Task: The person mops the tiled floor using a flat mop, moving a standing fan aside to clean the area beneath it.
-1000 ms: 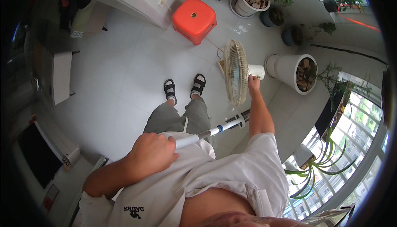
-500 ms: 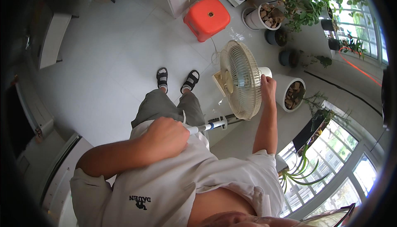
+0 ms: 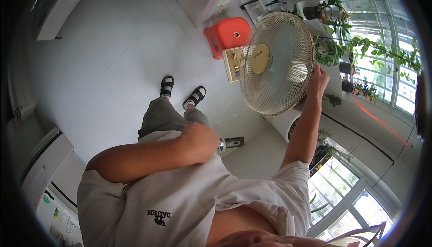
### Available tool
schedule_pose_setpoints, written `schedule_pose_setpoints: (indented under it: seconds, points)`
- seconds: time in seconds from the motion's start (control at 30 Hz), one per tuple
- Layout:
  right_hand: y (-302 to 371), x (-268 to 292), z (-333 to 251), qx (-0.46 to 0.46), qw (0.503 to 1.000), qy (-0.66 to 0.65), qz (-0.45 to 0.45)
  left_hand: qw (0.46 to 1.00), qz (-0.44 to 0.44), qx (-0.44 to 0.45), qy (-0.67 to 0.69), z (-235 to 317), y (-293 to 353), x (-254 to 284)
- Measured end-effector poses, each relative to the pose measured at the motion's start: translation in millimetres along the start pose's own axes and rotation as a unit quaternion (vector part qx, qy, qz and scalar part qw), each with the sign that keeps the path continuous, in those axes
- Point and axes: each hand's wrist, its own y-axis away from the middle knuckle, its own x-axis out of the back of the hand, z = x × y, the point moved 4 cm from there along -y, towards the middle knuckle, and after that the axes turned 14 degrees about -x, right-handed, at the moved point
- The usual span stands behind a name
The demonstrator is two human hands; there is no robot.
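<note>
My right hand (image 3: 317, 81) grips a beige electric fan (image 3: 281, 67) from behind, its fingers at the back edge of the round wire cage. The fan leans, with its blades and centre cap facing left. Its square base (image 3: 233, 65) with control buttons shows beside a red plastic stool (image 3: 227, 33). At my waist my left hand (image 3: 201, 142) is closed round the handle of a pole-like tool. Most of that handle is hidden behind the hand; the tool's dark, brush-like head (image 3: 234, 142) sticks out to the right.
Potted plants (image 3: 333, 49) line the window side at the right. A white planter (image 3: 282, 123) stands behind the fan, close to my right forearm. A door edge (image 3: 200, 4) is ahead. At the lower left is a white cabinet (image 3: 47, 168).
The fan has moved forward with my right hand, and its base with buttons has come into view. My left hand now covers more of the tool's handle. The whole view has shifted.
</note>
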Motion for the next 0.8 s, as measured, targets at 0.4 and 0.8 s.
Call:
schedule_pose_setpoints:
  seconds: [0.4,0.8]
  points:
    - [-46.2,-120.3,-26.2,0.050,0.990,-0.093,0.093,0.999,0.034,-0.013,0.002,-4.2,-7.5,8.1]
    - [-59.4,-137.2,-51.0,0.010,0.972,-0.229,0.044,0.999,0.052,-0.006,0.005,-11.0,-13.2,9.2]
